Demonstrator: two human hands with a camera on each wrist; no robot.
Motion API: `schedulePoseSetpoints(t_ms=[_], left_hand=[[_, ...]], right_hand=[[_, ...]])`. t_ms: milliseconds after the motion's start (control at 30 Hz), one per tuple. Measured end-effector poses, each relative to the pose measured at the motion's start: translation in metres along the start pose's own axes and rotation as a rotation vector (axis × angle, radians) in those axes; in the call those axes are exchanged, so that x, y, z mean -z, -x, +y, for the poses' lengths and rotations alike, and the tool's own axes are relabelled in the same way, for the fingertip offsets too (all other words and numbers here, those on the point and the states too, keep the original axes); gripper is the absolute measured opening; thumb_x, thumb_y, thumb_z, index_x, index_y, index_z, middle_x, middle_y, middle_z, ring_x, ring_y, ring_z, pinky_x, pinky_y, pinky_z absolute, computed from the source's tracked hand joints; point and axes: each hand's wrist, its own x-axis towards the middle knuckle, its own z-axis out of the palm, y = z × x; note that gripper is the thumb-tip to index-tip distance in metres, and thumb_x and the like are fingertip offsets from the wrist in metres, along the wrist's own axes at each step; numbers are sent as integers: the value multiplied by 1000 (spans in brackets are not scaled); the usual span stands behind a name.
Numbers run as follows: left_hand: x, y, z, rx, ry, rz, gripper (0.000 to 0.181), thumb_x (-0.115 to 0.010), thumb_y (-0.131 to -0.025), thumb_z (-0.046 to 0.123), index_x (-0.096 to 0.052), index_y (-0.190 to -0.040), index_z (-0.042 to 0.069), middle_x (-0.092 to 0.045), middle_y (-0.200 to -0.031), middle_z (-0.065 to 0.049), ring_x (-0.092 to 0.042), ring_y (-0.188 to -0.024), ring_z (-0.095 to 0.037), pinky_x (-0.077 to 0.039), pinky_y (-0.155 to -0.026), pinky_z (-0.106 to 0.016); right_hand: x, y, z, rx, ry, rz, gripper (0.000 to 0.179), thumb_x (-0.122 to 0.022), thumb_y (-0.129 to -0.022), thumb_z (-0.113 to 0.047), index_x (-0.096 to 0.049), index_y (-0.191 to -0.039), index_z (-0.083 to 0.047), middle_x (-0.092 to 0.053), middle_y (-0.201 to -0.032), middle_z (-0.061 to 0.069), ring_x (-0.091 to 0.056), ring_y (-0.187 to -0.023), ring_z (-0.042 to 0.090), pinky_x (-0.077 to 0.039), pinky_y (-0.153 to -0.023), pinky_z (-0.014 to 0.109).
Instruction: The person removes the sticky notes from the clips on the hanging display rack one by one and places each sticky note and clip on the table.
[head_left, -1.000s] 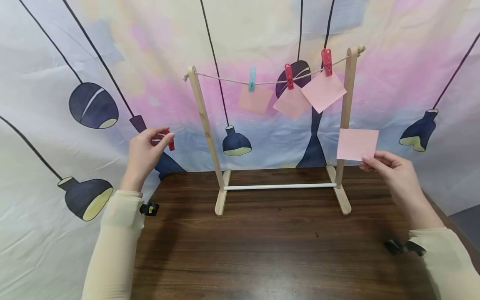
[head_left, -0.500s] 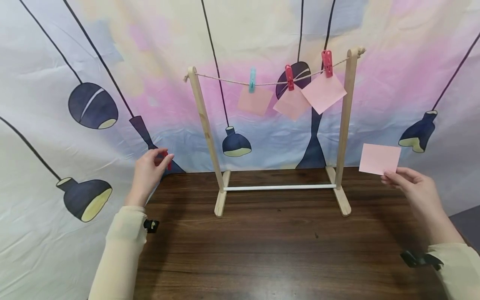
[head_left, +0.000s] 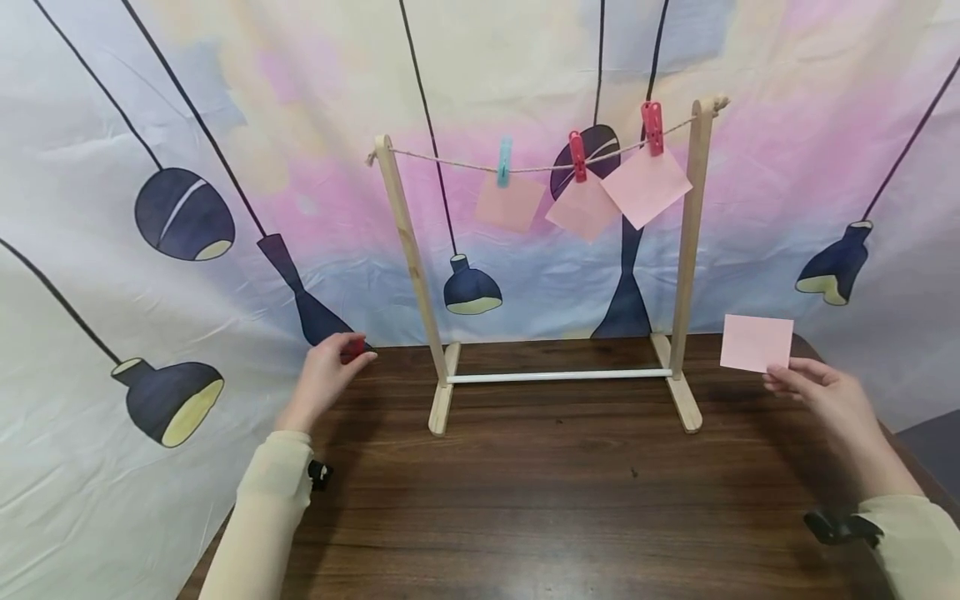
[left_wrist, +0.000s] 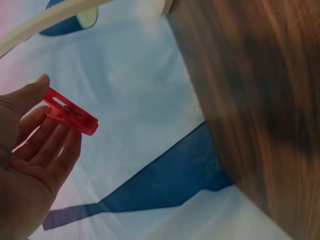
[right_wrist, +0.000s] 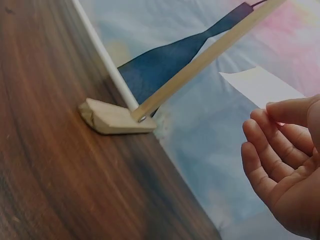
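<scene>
My left hand [head_left: 327, 379] pinches a red clothespin [left_wrist: 71, 112] between thumb and fingers, left of the wooden stand [head_left: 408, 250]. On the other side, my right hand [head_left: 832, 400] holds a pink square of paper [head_left: 757, 342] by its lower right corner, thumb on one face. Between the stand's posts runs a twine line [head_left: 457, 160]. A light blue clothespin [head_left: 504, 162] and two red clothespins, one in the middle [head_left: 577, 157] and one at the right [head_left: 653, 129], each clip a pink paper to it.
The stand's feet [head_left: 684, 400] and white crossbar [head_left: 558, 377] rest on a dark wooden table [head_left: 525, 500]. Close behind it hangs a cloth backdrop [head_left: 360, 208] printed with lamps, which also covers the left side.
My left hand has come down, then shifted right, with the red clothespin. The right hand has moved right and lower with its pink paper. The stand and hung papers stay put.
</scene>
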Motion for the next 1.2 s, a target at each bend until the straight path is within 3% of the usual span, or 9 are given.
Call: schedulePoseSetpoints(t_ms=[267, 333, 400, 500, 767, 967, 1200], left_hand=[[-27, 6, -1, 40, -14, -146, 40, -73, -94, 19, -65, -127, -3, -67, -107, -19, -62, -91, -32, -51, -79, -50], [-34, 8, -3, 50, -9, -178, 41, -73, -94, 19, -65, -128, -3, -67, -105, -18, -61, -89, -29, -51, -79, -48], [-39, 9, -4, 60, 3, -212, 40, -73, -94, 18, -65, -127, -3, -66, -103, -17, -60, -87, -28, -50, -79, -47], [-47, 11, -8, 73, 30, -270, 40, -73, -94, 17, -64, -128, -3, -67, -107, -18, -62, -93, -29, -52, -83, -49], [-68, 15, -17, 109, 52, -401, 40, -73, -94, 14, -64, -129, -4, -66, -116, -21, -64, -105, -35, -52, -89, -52], [-77, 16, -20, 116, 58, -454, 40, -72, -94, 13, -64, -129, -6, -67, -119, -21, -63, -110, -37, -52, -91, -53], [-79, 16, -24, 115, 58, -467, 39, -72, -94, 11, -64, -129, -5, -67, -121, -21, -63, -113, -38, -51, -94, -53]], right_hand=[[-2, -2, 21, -56, 68, -45, 15, -66, -100, -22, -69, -93, -35, -72, -81, -17, -68, -75, -2, -52, -67, 14], [-4, -3, 25, -62, 111, -60, 6, -65, -100, -22, -71, -102, -20, -72, -82, -16, -68, -75, -1, -53, -67, 15], [-6, -3, 30, -67, 170, -75, 25, -64, -101, -23, -68, -113, -1, -72, -83, -14, -67, -75, -2, -53, -67, 15], [-9, -3, 35, -78, 253, -97, 51, -60, -103, -24, -52, -125, 22, -73, -86, -8, -66, -75, -2, -54, -67, 16], [-11, -3, 41, -103, 302, -168, 56, -56, -105, -22, -44, -130, 27, -74, -95, 16, -68, -77, 1, -56, -70, 20], [-10, -3, 43, -128, 314, -173, 57, -55, -105, -20, -42, -130, 29, -74, -94, 18, -68, -76, 1, -56, -70, 20], [-6, -3, 44, -174, 321, -203, 59, -52, -106, -21, -37, -133, 30, -74, -96, 17, -68, -77, 2, -57, -71, 22]])
